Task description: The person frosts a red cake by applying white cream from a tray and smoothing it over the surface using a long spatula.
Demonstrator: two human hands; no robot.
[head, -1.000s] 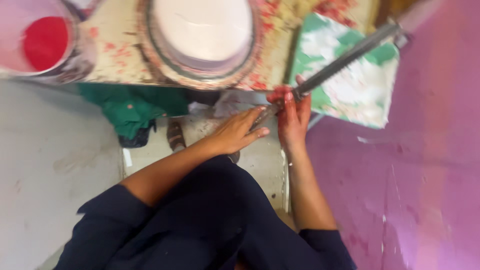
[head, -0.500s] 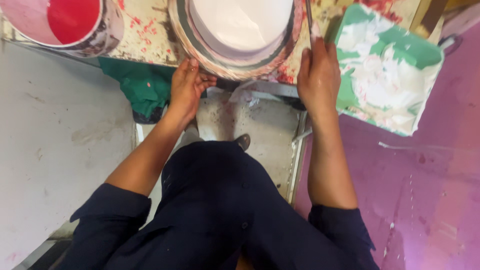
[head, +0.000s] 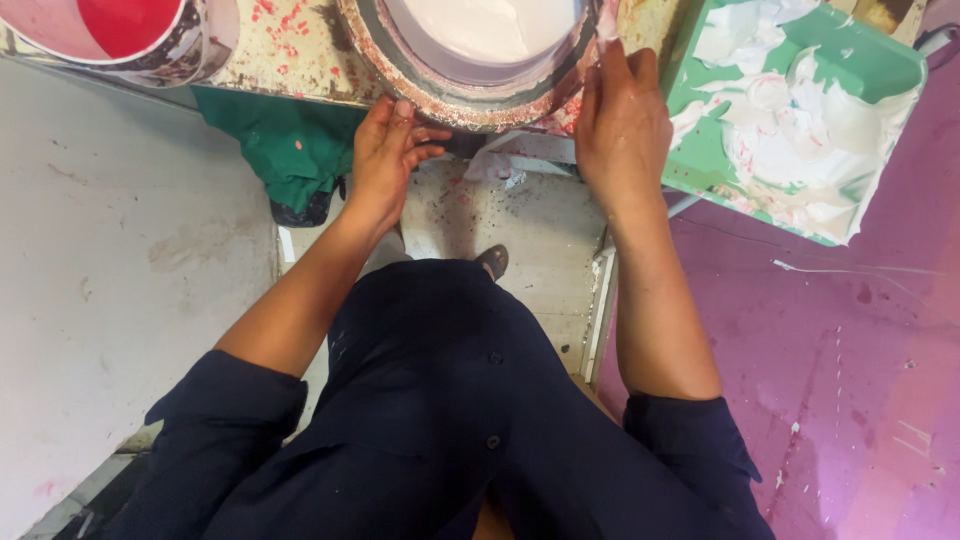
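Down on the floor it's a real mix: pale grey concrete [head: 110, 240] on the left, a grubby speckled strip [head: 520, 225] straight under the person, and a pink-purple painted patch [head: 830, 360] off to the right with scuffs and white flecks. Up top there's a paint-spattered bench [head: 290, 50], with a green cloth [head: 285, 145] hanging below its edge. A bucket of red paint [head: 120, 25] sits at the top left, and a green tray smeared with white [head: 800, 110] is at the right.

The round paint-crusted tub [head: 480, 60] holding white stuff sits on the bench, right between both hands. The left hand [head: 385, 165] cups the tub's lower left rim, fingers curled against it. The right hand [head: 620, 120] lies flat and relaxed on the tub's right side, not clenched.

Compared with half a second ago, both hands are in pretty much the same spots on the tub. The view has just tipped down a bit, so less of the tub shows.
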